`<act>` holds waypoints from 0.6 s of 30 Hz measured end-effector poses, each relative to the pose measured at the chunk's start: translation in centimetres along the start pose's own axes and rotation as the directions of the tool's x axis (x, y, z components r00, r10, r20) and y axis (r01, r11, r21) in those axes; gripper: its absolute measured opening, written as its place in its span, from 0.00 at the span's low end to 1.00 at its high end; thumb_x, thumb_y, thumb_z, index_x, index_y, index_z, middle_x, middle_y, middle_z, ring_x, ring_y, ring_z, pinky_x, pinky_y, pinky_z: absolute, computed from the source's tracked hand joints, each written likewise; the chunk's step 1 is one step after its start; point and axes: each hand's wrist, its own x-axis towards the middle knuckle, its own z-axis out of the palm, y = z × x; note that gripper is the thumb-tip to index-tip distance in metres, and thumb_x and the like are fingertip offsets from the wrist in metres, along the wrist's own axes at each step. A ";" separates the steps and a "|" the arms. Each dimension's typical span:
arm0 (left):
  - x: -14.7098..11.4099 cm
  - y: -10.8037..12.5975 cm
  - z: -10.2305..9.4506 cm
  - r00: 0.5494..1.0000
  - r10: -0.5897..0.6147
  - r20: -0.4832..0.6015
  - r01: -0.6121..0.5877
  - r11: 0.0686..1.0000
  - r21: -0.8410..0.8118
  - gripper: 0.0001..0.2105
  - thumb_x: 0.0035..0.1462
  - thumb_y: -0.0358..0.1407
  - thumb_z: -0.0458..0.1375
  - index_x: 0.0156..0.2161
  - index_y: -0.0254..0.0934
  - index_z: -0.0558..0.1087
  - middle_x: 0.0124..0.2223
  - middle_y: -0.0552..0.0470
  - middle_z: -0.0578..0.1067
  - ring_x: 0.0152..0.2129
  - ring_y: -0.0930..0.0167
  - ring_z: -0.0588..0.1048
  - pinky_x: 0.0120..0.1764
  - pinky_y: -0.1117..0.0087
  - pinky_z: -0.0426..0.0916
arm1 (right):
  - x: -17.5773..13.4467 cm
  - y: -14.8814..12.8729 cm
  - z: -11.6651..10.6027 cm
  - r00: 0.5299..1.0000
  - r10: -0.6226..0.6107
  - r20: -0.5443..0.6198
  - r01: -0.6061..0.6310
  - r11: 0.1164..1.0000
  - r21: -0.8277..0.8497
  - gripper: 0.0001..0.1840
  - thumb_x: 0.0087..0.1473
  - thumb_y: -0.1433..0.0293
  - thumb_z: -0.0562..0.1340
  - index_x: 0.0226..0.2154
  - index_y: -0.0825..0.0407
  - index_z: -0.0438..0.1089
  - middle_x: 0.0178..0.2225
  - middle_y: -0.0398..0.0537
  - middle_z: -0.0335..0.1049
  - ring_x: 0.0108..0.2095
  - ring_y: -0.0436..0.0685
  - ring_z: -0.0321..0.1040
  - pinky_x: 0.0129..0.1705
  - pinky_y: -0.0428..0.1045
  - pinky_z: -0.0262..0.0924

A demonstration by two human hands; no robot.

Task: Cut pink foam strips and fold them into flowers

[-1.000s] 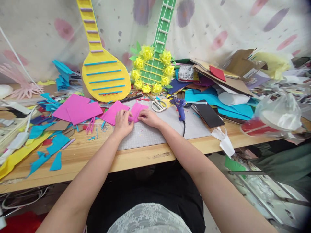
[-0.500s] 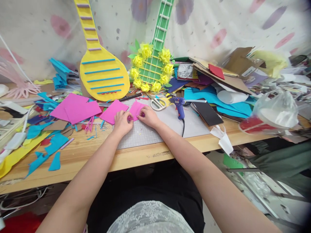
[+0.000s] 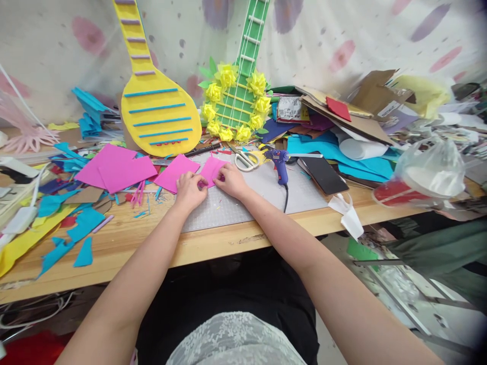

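Observation:
Between my two hands lies a small pink paper sheet [image 3: 211, 166] on a grey cutting mat [image 3: 213, 215]. My left hand [image 3: 190, 190] has thumb and fingers curled at its near left edge, pinching it. On the right side, my right hand [image 3: 230, 179] grips the same sheet, fingers closed and bent. A second pink sheet [image 3: 177, 171] lies just beyond my left hand, partly behind its fingers. Scissors with white handles [image 3: 247, 161] rest past my right hand. A purple glue gun [image 3: 280, 165] stands to the right on the mat.
More pink sheets [image 3: 114, 170] and blue scraps [image 3: 85, 225] cover the left. Against the back stand a yellow paper guitar shape [image 3: 162, 114] and a green one with yellow flowers [image 3: 243, 104]. A phone [image 3: 325, 175] and a bagged cup [image 3: 414, 185] lie right.
The view has shifted slightly, so everything sits a little further left and higher. Both hands stay on the pink sheet with hardly any visible change.

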 end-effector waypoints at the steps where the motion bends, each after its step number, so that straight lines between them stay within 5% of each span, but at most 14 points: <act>1: 0.0 0.0 0.0 1.000 -0.004 0.002 0.004 1.000 0.000 0.06 0.48 0.33 0.57 0.32 0.41 0.75 0.39 0.46 0.70 0.44 0.58 0.66 0.47 0.56 0.60 | 0.0 0.0 0.0 1.000 0.001 0.001 -0.001 1.000 -0.004 0.06 0.51 0.68 0.61 0.26 0.53 0.67 0.32 0.49 0.64 0.40 0.55 0.59 0.47 0.51 0.56; 18: 0.6 0.7 0.1 0.999 -0.004 -0.033 0.004 1.000 0.015 0.04 0.49 0.38 0.59 0.30 0.41 0.74 0.37 0.46 0.69 0.43 0.59 0.66 0.46 0.57 0.59 | -0.2 -0.1 0.3 0.998 -0.041 -0.039 0.038 0.997 -0.066 0.05 0.51 0.68 0.60 0.27 0.53 0.66 0.34 0.50 0.64 0.40 0.57 0.59 0.46 0.53 0.57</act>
